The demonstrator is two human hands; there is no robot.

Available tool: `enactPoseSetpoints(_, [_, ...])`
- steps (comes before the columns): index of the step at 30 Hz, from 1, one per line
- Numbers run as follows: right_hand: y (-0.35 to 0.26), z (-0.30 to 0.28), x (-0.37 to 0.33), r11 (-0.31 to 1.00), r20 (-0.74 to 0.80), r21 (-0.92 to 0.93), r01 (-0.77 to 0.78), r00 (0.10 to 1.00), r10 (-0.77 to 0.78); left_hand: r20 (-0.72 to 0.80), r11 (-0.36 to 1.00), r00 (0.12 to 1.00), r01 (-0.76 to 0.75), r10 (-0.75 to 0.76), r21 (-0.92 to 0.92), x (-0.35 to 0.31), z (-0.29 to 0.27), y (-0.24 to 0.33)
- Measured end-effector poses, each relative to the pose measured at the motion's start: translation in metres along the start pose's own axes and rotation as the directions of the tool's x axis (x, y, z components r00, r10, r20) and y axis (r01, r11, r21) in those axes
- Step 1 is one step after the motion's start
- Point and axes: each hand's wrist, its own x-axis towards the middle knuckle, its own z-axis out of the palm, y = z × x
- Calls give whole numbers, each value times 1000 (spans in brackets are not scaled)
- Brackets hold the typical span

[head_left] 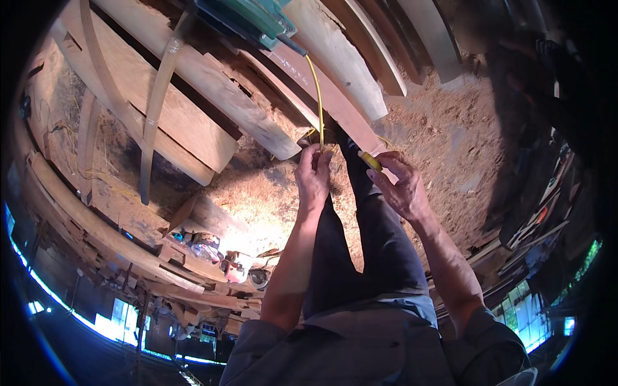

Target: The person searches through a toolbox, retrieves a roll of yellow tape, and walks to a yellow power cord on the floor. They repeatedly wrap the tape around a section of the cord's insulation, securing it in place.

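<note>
My left hand [313, 175] is closed in a pinch around a yellow cord [318, 96]. From these fingers the cord runs up to a green power tool [248, 19] at the top edge, whose kind I cannot tell. My right hand [402, 185] grips a small yellow block-like object [369, 160] between thumb and fingers; its exact kind is unclear. Just past the hands lies a reddish plank [322, 80] with pale writing on it. More yellow cord shows behind my left fingers, partly hidden.
Long planks [238, 106] lie side by side ahead and to the left, and curved strips [158, 109] rest across some of them. Sawdust covers the ground [444, 141]. Assorted small items [235, 267] sit in bright light at the lower left. Stacked timber [537, 222] stands at the right.
</note>
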Motion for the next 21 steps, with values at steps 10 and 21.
enactPoseSetpoints(10, [-20,-5,-9,995,71,-56,80,995,-76,131,797,903,423,-408,-432,6,-10,30])
enactPoseSetpoints(21, [-14,15,-14,998,95,-57,18,995,-12,359,572,855,518,-375,-637,0,-23,27])
